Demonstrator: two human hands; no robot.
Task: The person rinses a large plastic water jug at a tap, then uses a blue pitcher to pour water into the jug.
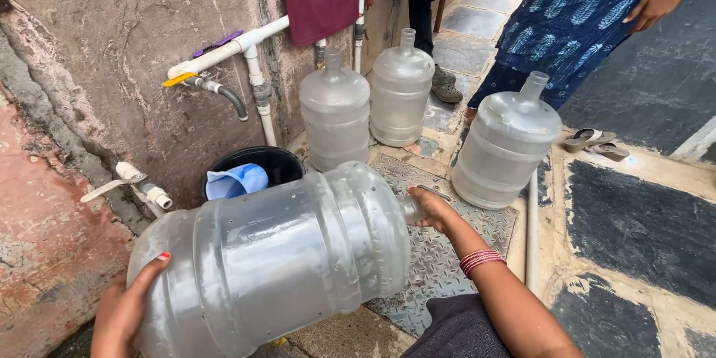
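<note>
A big clear water jug [272,261] lies on its side across the foreground, held between both hands; its base end runs out of view at the bottom edge. The left hand [127,313] is spread flat against the jug's base, fingers open on the plastic, the wrist cut off by the frame. The right hand [432,209] is closed around the jug's neck, so the mouth is hidden behind the fingers and whether it is capped cannot be made out.

Beyond the right hand stand three more upright jugs: one [507,142] just past it on the metal tread plate [440,253], two others [335,112] [401,89] farther off by the wall. A second person in a blue patterned dress [574,15] stands behind them, seen only from the waist down.

Between the hands, behind the held jug, a black bucket [280,160] is half hidden, a blue scoop [237,181] resting inside. Above it a white pipe with a tap [216,89] juts from the rough wall.
</note>
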